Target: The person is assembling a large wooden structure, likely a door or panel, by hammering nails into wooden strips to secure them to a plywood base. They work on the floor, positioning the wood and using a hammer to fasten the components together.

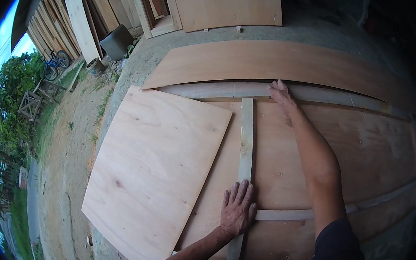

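We look down on a framed plywood panel (284, 161) lying flat before a person in dark sleeves, with gray concrete ground (139, 62) beyond it. Both of the person's hands are over the panel, so that it lies directly beneath them.

To the left, we see a pale plywood sheet (150, 164) resting askew across the panel's end, its slanting right edge well apart from the right hand and nearer to the left. Along the far side stretches a long, browner plywood sheet (293, 60), a dark gap showing under its near edge. Farther off we find another plywood sheet (224, 5) standing upright, and leaning boards (54, 25) at upper left.

Bordering the panel's far side, just below the long sheet's near edge, runs a pale wooden rail (201, 88). A narrower crosspiece (246, 138) runs from near that rail toward the person, and a slim lengthwise strip (282, 215) extends rightward from beside it.

The left hand (237, 213) lies palm down on the crosspiece, fingers extended, clenching nothing. The right hand (281, 94) reaches over the rail, fingertips at the long sheet's near edge; we cannot tell whether they grip it.
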A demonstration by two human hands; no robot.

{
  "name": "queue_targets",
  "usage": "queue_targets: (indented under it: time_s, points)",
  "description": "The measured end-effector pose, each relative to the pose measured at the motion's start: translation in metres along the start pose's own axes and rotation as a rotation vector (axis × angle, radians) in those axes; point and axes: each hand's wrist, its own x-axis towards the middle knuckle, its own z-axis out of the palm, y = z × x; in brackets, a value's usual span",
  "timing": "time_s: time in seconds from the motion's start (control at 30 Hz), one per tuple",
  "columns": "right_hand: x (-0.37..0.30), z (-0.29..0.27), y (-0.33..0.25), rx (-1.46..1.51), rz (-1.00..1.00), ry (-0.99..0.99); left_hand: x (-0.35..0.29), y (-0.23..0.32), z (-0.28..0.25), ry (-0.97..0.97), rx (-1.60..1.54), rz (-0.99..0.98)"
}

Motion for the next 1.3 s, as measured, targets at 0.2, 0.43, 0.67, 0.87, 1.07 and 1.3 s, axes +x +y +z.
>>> queue_targets:
  time_s: [0.2,0.43,0.67,0.87,1.07,1.3]
  points:
    - [-0.045,0.046,-0.044,-0.673,-0.353,-0.102,-0.003,-0.003,-0.006,0.028,0.010,0.002]
    - [-0.048,0.050,-0.001,-1.040,-0.400,0.052,-0.001,-0.001,-0.003,0.016,-0.063,0.018]
    - [-0.009,0.072,-0.004,-1.202,-0.213,0.038,-0.004,-0.009,-0.004,-0.015,-0.066,0.024]
    - [-0.001,0.078,-0.005,-1.278,-0.124,-0.023,-0.006,-0.013,-0.012,0.000,-0.081,0.020]
    - [-0.038,0.015,0.015,-1.023,-0.126,-0.296,0.006,0.011,0.012,0.041,-0.101,0.094]
    - [-0.249,0.148,0.028,-0.557,-0.441,0.353,-0.035,-0.043,-0.016,0.115,-0.140,0.120]
